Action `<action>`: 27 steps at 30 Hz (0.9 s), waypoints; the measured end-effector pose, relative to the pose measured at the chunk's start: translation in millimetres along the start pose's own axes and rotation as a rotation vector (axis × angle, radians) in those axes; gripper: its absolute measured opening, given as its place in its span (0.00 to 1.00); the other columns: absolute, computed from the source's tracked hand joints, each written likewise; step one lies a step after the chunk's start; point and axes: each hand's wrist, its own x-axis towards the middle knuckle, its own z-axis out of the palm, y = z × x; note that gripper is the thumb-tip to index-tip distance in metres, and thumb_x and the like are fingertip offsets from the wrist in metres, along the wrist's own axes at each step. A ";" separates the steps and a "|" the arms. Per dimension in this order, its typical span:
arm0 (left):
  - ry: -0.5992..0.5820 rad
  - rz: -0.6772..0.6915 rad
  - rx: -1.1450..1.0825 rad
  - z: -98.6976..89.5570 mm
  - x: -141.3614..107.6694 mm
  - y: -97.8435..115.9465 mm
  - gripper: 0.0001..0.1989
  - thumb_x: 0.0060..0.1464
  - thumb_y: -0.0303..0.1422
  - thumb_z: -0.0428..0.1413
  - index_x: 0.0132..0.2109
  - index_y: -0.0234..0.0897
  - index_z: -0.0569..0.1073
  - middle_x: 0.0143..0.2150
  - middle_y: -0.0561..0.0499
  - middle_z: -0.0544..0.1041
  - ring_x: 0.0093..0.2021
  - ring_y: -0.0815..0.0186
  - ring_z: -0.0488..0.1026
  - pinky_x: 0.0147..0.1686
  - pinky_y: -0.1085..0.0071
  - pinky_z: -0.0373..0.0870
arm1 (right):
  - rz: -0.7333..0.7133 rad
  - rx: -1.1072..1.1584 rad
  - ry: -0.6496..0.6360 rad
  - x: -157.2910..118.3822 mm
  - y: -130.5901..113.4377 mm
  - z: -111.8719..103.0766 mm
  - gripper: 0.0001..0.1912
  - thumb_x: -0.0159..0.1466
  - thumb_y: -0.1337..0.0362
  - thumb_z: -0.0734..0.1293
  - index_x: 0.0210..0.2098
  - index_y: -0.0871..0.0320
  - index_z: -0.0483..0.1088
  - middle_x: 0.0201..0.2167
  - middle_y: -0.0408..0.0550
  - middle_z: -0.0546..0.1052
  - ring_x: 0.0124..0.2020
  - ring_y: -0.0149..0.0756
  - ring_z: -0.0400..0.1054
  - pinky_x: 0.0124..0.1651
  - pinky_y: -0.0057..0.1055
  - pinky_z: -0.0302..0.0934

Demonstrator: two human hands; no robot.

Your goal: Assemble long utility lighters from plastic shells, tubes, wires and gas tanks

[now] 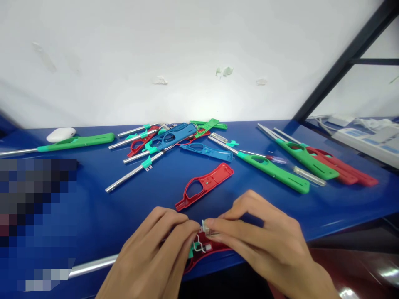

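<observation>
Near the table's front edge, my left hand (149,253) grips an opened red lighter handle (217,246), its fingers closed around the rod end. A silver rod (93,265) runs out to the left from under that hand. Inside the handle show a green piece (195,251) and a thin white wire (199,244). My right hand (268,241) pinches a small clear plastic part (206,228) between thumb and index finger, just over the handle; its lower portion is hidden by the fingers. A loose red half shell (207,185) lies just beyond both hands.
At the back of the blue table (93,216) lies a pile of rods and blue shells (181,135). Green lighters (274,172) and red lighters (339,166) lie right, near a screwdriver (308,175). Left are another green lighter (84,141) and a white case (61,134).
</observation>
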 end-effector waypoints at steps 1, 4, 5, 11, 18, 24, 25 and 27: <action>-0.001 0.002 0.017 0.0 -0.9 -0.2 0.14 0.74 0.18 0.51 0.56 0.38 0.75 0.46 0.55 0.85 0.46 0.66 0.80 0.52 0.67 0.77 | 0.008 0.015 0.001 0.1 0.2 0.1 0.09 0.76 0.70 0.73 0.52 0.55 0.85 0.37 0.46 0.81 0.36 0.34 0.76 0.37 0.31 0.74; -0.013 0.002 0.065 -0.1 -3.0 -0.7 0.14 0.73 0.18 0.52 0.56 0.38 0.76 0.47 0.54 0.86 0.48 0.65 0.81 0.56 0.66 0.78 | 0.028 0.046 0.003 0.5 0.9 0.4 0.09 0.77 0.68 0.73 0.53 0.55 0.85 0.38 0.45 0.81 0.37 0.33 0.77 0.39 0.30 0.75; -0.014 0.003 0.069 -0.2 -3.5 -0.8 0.13 0.73 0.19 0.53 0.55 0.38 0.77 0.47 0.54 0.86 0.48 0.65 0.81 0.55 0.66 0.78 | 0.032 0.048 0.000 0.5 1.2 0.4 0.09 0.77 0.68 0.73 0.53 0.55 0.85 0.38 0.45 0.81 0.37 0.33 0.77 0.39 0.30 0.75; -0.030 0.001 0.048 -0.3 -3.4 -0.7 0.15 0.74 0.19 0.52 0.54 0.38 0.79 0.46 0.53 0.87 0.47 0.64 0.82 0.55 0.65 0.79 | 0.020 0.020 0.000 0.9 0.8 -1.3 0.09 0.77 0.69 0.72 0.52 0.54 0.85 0.38 0.45 0.82 0.37 0.34 0.77 0.38 0.31 0.74; -0.010 -0.017 0.031 3.0 0.9 1.5 0.15 0.73 0.23 0.52 0.55 0.40 0.82 0.45 0.50 0.87 0.46 0.61 0.83 0.54 0.62 0.83 | -0.022 -0.023 0.016 -0.6 1.0 -2.5 0.11 0.74 0.74 0.74 0.50 0.54 0.86 0.36 0.44 0.81 0.37 0.33 0.74 0.40 0.33 0.70; 0.019 -0.093 0.027 3.3 5.9 5.6 0.11 0.75 0.38 0.57 0.55 0.44 0.83 0.47 0.46 0.86 0.49 0.55 0.83 0.52 0.56 0.85 | -0.026 -0.003 0.008 -0.9 -0.9 -1.8 0.12 0.74 0.75 0.74 0.50 0.54 0.86 0.36 0.44 0.82 0.36 0.34 0.74 0.39 0.33 0.70; 0.019 -0.096 0.028 3.1 5.6 5.5 0.12 0.75 0.38 0.57 0.55 0.44 0.83 0.47 0.46 0.86 0.49 0.55 0.83 0.52 0.56 0.84 | -0.029 -0.009 0.005 -0.5 -1.5 -1.7 0.12 0.74 0.75 0.74 0.50 0.54 0.86 0.36 0.44 0.82 0.36 0.34 0.74 0.39 0.33 0.70; 0.017 -0.097 0.031 2.3 4.1 4.9 0.11 0.75 0.38 0.57 0.55 0.44 0.83 0.47 0.47 0.86 0.49 0.56 0.83 0.52 0.57 0.84 | -0.041 -0.019 0.015 0.1 -2.2 -1.5 0.12 0.74 0.76 0.73 0.49 0.55 0.86 0.36 0.44 0.82 0.35 0.34 0.73 0.39 0.33 0.70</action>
